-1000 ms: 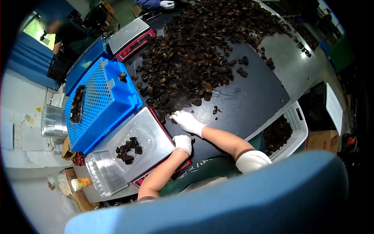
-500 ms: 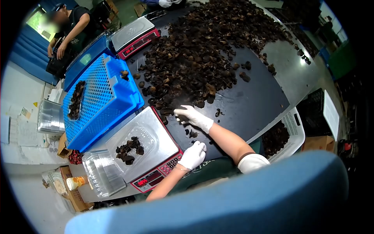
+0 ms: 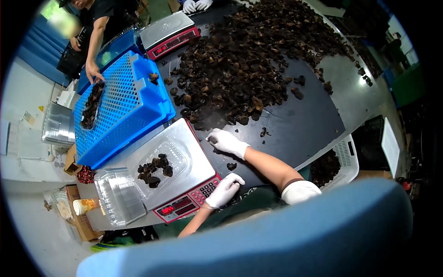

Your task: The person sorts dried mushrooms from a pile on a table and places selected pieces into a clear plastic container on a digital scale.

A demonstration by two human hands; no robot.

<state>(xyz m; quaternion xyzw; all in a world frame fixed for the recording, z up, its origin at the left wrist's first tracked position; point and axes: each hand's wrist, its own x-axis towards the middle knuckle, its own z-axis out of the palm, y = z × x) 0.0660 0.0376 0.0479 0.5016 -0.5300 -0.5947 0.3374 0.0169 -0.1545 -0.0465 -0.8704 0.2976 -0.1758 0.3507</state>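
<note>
My right hand (image 3: 227, 141), in a white glove, is over the dark table at the near edge of a large pile of dark dried fungus (image 3: 230, 69); its fingers are curled and what they hold, if anything, is hidden. My left hand (image 3: 224, 190), also gloved, rests beside the keypad of the near scale (image 3: 198, 162), fingers bent together round a small dark bit. On that scale lies a clear plastic tray (image 3: 173, 150) with several fungus pieces (image 3: 155, 171). A small loose piece (image 3: 231, 166) sits between my hands.
Blue basket (image 3: 120, 111) with a filled tray (image 3: 92, 105) stands left; a co-worker's hand (image 3: 93, 70) touches that tray. Stacked clear trays (image 3: 119, 196) are beside the near scale. A second scale (image 3: 167, 33) is behind. Another person's gloved hands (image 3: 197, 5) show at the top. White basket (image 3: 344, 159) stands right.
A co-worker's hand has reached onto the tray on the blue basket. My left hand moved from the scale's edge toward me, uncovering the keypad. My right hand has shifted slightly over the table.
</note>
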